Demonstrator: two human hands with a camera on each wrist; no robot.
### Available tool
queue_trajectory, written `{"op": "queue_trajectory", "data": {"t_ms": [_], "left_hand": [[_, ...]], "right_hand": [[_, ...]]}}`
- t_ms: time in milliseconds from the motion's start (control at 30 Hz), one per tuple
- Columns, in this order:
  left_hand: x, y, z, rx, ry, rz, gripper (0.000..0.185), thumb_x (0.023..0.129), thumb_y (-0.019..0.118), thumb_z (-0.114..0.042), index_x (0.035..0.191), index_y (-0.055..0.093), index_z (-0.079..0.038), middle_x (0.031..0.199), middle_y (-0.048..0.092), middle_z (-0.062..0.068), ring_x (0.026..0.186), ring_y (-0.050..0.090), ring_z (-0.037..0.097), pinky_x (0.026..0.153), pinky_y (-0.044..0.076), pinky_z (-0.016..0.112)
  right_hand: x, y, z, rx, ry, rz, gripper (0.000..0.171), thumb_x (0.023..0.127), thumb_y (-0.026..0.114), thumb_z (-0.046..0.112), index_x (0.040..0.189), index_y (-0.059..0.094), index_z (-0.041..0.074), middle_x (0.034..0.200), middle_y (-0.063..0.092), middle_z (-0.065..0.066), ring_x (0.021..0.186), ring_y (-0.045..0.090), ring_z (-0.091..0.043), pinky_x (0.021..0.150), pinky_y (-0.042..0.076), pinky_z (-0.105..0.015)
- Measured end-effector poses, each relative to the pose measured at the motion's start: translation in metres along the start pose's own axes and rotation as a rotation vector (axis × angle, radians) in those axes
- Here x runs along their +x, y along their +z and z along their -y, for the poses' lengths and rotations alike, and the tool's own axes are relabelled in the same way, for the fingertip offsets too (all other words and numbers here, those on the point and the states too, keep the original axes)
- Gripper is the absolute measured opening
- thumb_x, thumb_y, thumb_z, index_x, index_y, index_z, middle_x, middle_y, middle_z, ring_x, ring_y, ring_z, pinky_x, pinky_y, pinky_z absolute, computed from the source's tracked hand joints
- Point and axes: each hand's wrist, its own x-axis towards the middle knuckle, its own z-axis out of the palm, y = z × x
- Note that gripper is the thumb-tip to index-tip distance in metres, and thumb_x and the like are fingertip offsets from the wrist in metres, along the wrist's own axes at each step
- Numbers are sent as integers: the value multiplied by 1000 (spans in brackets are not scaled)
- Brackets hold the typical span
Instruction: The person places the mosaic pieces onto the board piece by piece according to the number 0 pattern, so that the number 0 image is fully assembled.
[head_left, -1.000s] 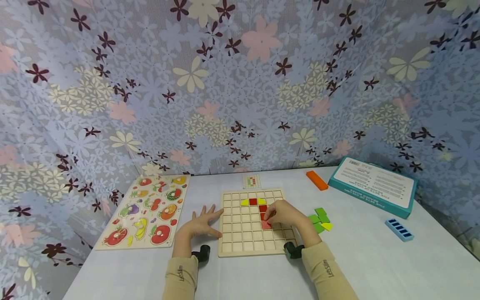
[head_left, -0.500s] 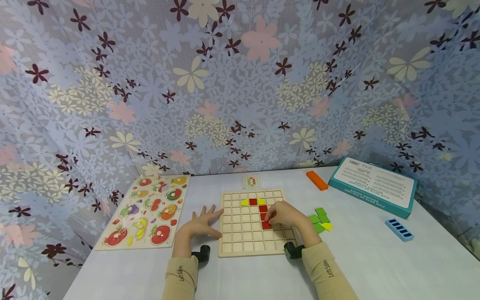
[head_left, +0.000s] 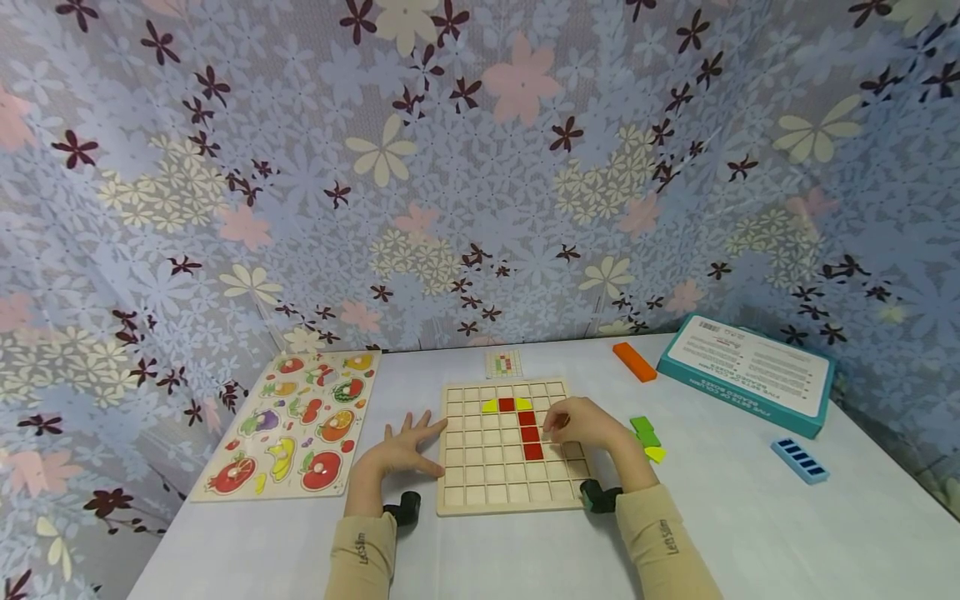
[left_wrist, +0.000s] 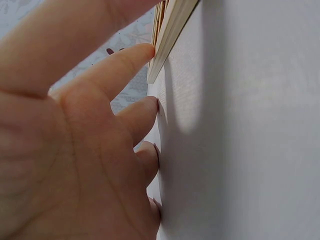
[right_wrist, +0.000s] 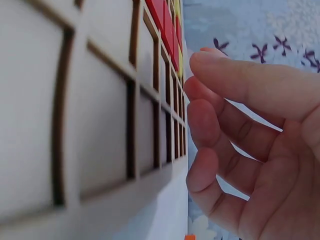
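A wooden grid board [head_left: 480, 493] lies on the table. Several red square tiles [head_left: 533, 451] sit in its cells, most of them in one column. Two yellow curved tiles [head_left: 491, 406] flank the top red one. My left hand [head_left: 397, 450] is spread at the board's left edge; the left wrist view shows one fingertip [left_wrist: 146, 50] touching the rim and other fingers resting on the table. Just right of the red column, my right hand [head_left: 581, 422] hovers over the board. Its fingers are loosely curled, and the right wrist view shows nothing between them.
Several green tiles [head_left: 643, 431] and a yellow one [head_left: 655, 454] lie right of the board. Behind it is a pattern card [head_left: 503, 363]. Around are a fruit puzzle [head_left: 288, 429], an orange block [head_left: 634, 362], a teal box [head_left: 742, 375] and a blue tray [head_left: 799, 460].
My right hand has pulled back slightly to the right, off the lowest red tile, which stays in its cell. The left hand has not moved.
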Motion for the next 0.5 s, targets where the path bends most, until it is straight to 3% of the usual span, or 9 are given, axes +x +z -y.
{"op": "queue_trajectory", "data": {"t_ms": [267, 500], "left_hand": [[-2, -1, -1, -21, 24, 0, 87, 65, 79, -25, 141, 39, -16, 153, 16, 16, 139, -5, 40, 105, -15, 61], [-1, -2, 3, -38, 37, 11, 88, 64, 79, -31, 142, 39, -19, 153, 15, 16, 139, -8, 39, 104, -19, 60]], "right_hand": [[-11, -18, -16, 24, 66, -41, 7, 77, 67, 3, 83, 64, 3, 73, 56, -1, 71, 48, -16, 62, 43, -28], [-25, -33, -26, 92, 173, -20, 10, 78, 67, 3, 87, 62, 1, 77, 55, -4, 73, 47, -18, 63, 40, -28]]}}
